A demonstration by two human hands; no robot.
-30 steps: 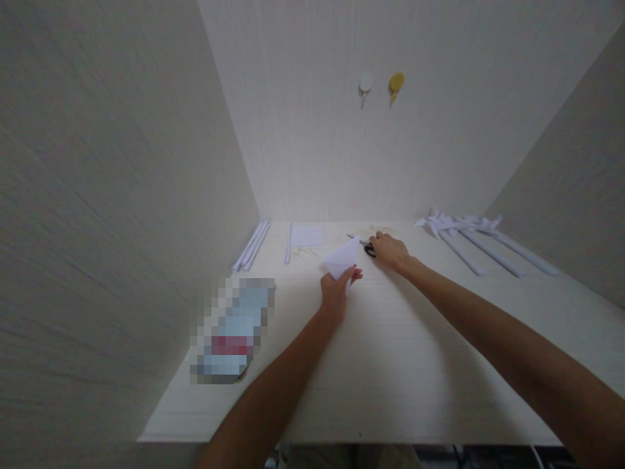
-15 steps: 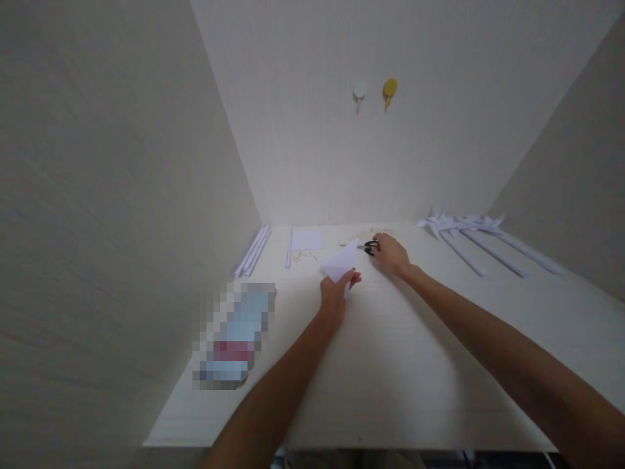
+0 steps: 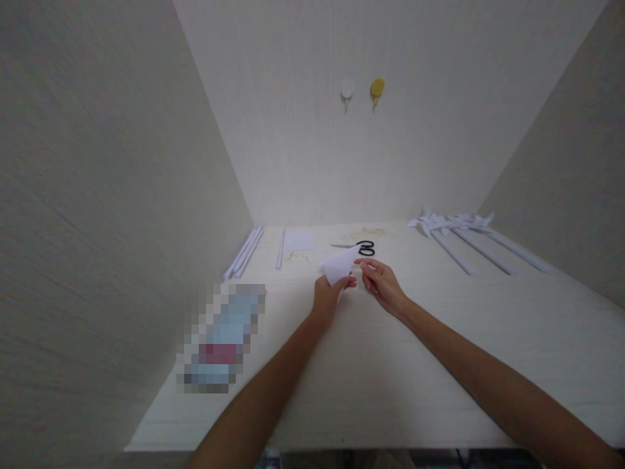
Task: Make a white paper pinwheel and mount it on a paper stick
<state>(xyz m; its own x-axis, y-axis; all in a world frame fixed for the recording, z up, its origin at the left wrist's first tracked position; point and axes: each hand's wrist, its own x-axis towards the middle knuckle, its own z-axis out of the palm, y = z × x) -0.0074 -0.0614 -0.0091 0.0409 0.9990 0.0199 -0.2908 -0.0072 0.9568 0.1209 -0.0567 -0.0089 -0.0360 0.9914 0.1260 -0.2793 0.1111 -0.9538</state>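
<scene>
My left hand point(image 3: 326, 299) is closed on a folded piece of white paper point(image 3: 339, 265), thumb on top, with a pointed corner sticking up to the right. Close to that corner is my right hand point(image 3: 385, 285), its index finger stretched towards the paper and its other fingers curled loosely. Nothing shows in the right hand, and whether its fingertip touches the paper is unclear. Black-handled scissors point(image 3: 367, 248) lie on the table just behind the paper, blades pointing left.
A square white sheet point(image 3: 300, 240), a thin paper roll point(image 3: 280, 249) and several more rolls point(image 3: 244, 253) lie at left. Thin light sticks point(image 3: 297, 256) lie before the sheet. Paper pinwheels point(image 3: 439, 223) are at right. A blurred-out rectangular object point(image 3: 224, 332) lies nearer. Wall hooks point(image 3: 377, 88) hang behind.
My right hand has let go of the scissors and come back towards me, beside the paper. The scissors now lie on the table. My left hand still holds the paper.
</scene>
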